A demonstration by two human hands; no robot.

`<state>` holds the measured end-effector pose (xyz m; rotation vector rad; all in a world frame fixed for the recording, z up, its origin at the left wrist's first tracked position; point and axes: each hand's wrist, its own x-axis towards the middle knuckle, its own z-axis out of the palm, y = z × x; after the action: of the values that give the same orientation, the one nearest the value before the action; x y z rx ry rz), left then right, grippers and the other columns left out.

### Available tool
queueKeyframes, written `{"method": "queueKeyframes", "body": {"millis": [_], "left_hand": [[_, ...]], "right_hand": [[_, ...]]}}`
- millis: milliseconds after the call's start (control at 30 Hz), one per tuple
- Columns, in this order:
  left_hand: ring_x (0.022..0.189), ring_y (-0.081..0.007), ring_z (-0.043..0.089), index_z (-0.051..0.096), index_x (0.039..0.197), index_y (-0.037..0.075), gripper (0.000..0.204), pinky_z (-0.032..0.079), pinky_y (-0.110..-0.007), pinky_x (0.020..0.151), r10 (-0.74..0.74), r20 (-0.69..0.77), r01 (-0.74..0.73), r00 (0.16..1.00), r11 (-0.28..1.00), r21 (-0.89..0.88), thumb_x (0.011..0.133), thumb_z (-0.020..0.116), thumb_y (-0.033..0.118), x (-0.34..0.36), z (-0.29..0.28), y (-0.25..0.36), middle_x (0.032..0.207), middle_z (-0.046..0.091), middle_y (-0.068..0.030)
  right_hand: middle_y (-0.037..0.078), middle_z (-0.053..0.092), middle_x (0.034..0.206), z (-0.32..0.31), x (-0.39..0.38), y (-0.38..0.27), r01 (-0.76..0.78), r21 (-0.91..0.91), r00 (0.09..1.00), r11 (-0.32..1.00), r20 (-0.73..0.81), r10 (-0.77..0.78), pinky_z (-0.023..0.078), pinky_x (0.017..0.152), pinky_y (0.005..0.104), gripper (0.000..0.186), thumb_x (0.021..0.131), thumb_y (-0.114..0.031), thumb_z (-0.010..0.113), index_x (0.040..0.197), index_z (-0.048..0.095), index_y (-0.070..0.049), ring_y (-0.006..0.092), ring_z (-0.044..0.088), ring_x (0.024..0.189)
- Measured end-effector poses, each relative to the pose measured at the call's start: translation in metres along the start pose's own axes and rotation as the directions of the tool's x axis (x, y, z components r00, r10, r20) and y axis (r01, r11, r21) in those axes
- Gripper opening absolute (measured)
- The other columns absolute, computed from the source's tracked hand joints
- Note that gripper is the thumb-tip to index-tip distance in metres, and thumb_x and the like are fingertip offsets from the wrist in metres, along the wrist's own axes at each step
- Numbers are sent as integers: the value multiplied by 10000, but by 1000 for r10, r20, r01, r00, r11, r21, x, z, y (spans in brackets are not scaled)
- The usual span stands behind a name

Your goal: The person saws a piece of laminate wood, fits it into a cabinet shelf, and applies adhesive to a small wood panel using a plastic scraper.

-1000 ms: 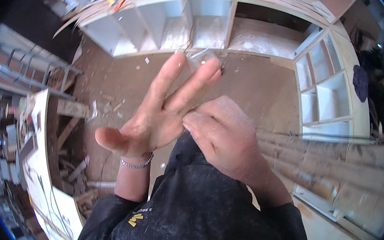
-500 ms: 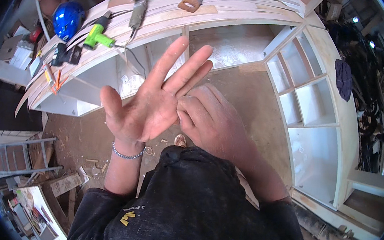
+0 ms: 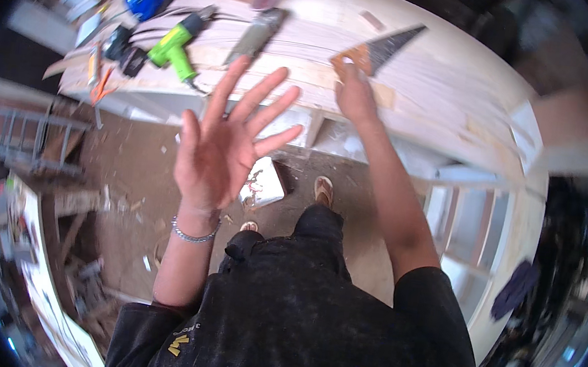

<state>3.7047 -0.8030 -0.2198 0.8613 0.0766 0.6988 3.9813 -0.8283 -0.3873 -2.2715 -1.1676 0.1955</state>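
Left hand (image 3: 222, 149) spread; at one o'clock, right hand (image 3: 355, 95), closure unclear, meets brown-handled, triangular grey-bladed handsaw (image 3: 379, 54); loose grip might drop it.

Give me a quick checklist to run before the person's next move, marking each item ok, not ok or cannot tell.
1. Right hand at the saw handle: ok, the fingers overlap it.
2. Firm grip on that handle: cannot tell, the fingertips are blurred.
3. Left hand free: ok, it is open, fingers spread, with nothing visible in it.
4. Saw blade pointing away from both hands: ok, it points to the upper right.
5. Green power tool apart from the saw: ok, a grey tool lies between them.
6. Hands gloved: not ok, both are bare.
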Motion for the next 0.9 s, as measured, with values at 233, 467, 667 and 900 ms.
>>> {"method": "queueKeyframes", "body": {"millis": [233, 467, 667, 900], "left_hand": [[1524, -498, 343, 149, 1671, 4, 943, 273, -568, 1273, 166, -236, -179, 958, 983, -36, 1056, 362, 686, 1, 3, 22, 1642, 250, -404], [1531, -493, 337, 187, 1660, 1, 724, 323, -594, 1253, 352, -366, -392, 861, 919, -40, 1040, 438, 278, -84, -18, 68, 1637, 294, -379], [1557, -393, 341, 268, 1642, 17, 868, 348, -549, 1259, 495, -571, -362, 654, 869, 339, 821, 490, -154, -251, -64, 125, 1636, 375, -263], [1527, -277, 399, 327, 1636, 53, 791, 421, -462, 1205, 429, -454, 79, 781, 654, 753, 918, 646, -34, -408, -46, 212, 1663, 383, -144]], "right_hand": [[311, 637, 1345, 35, 87, 51, 185, -271, 900, 945, 432, -53, 459, 1101, 533, 705, 853, -109, 651, 1520, 423, -80, 466, 602, 1275], [194, 661, 1373, 4, 66, 42, 259, -386, 965, 886, 67, -253, 501, 1056, 501, 554, 896, -91, 636, 1443, 559, -135, 445, 629, 1236], [190, 664, 1408, -92, -62, -97, 377, -80, 862, 923, -333, -381, 499, 1078, 413, 622, 882, 39, 560, 1494, 547, -70, 323, 655, 1276], [180, 726, 1233, -193, -229, -372, 674, 286, 655, 682, 196, -730, 517, 990, 376, 577, 799, 38, 588, 1365, 665, -41, 283, 703, 1100]]}}
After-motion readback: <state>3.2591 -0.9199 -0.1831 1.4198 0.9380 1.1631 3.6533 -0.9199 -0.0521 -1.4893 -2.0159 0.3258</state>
